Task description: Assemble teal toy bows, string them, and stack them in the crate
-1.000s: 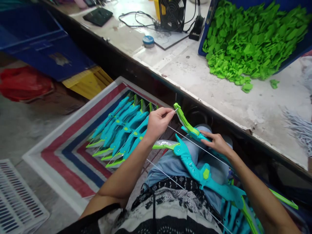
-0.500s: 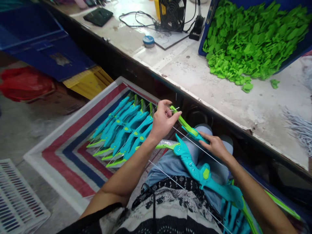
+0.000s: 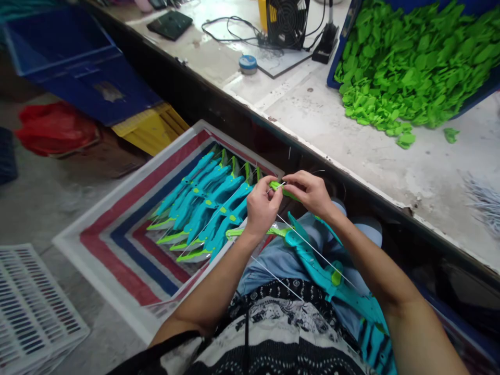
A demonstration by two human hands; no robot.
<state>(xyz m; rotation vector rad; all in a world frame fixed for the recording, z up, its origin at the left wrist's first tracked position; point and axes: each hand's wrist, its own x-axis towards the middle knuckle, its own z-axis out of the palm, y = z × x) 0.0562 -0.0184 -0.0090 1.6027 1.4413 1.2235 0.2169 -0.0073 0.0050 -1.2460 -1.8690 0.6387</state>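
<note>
My left hand [image 3: 262, 205] is closed around the green limb tip [image 3: 289, 193] of a toy bow, with white string at its fingers. Against that same tip, my right hand [image 3: 311, 191] pinches the end of the white string [image 3: 317, 248]; the fingers partly hide it. Most of this bow's body is hidden behind my right hand and forearm. A second teal toy bow [image 3: 307, 256] with a green hexagonal piece lies across my lap. To the left, several finished-looking teal and green bows [image 3: 209, 202] stand side by side in a striped-lined bin [image 3: 96, 225].
On the bench [image 3: 289, 112] stand a blue crate [image 3: 333, 73] spilling green plastic pieces [image 3: 414, 67], a black fan [image 3: 288, 23] and a blue-lidded tin [image 3: 247, 64]. White strings [image 3: 482, 200] lie at the right. A white slatted basket [image 3: 37, 307] sits on the floor.
My right hand has left the bow's teal body and come up to the green tip beside my left hand. It now pinches there. The view has shifted slightly.
</note>
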